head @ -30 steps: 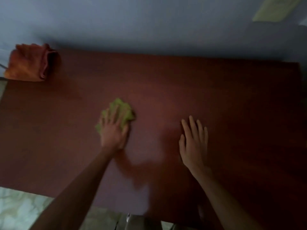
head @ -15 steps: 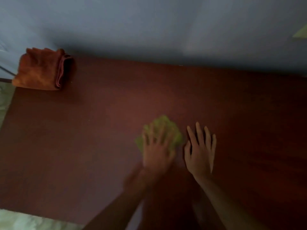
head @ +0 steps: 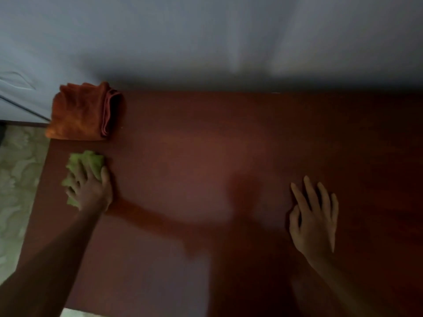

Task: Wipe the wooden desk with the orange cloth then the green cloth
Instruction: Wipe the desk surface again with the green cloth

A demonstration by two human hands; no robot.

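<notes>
Your left hand (head: 89, 191) presses the bunched green cloth (head: 85, 164) flat against the desk (head: 206, 161) at its left edge, fingers spread over the cloth. Your right hand (head: 312, 221) rests open and empty on the desk, bracing. The folded orange cloth (head: 80, 113) lies in the far-left corner. Keep the palm flat, apply even pressure, and overlap each stroke, steering clear of the orange cloth.

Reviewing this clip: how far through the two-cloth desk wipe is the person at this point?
The orange cloth lies folded at the desk's far left corner, in no hand, so that pass looks finished. The left hand presses the green cloth flat near the wooden desk's left edge, mid-wipe. The right hand rests flat, empty. How much surface remains cannot be told.
</notes>
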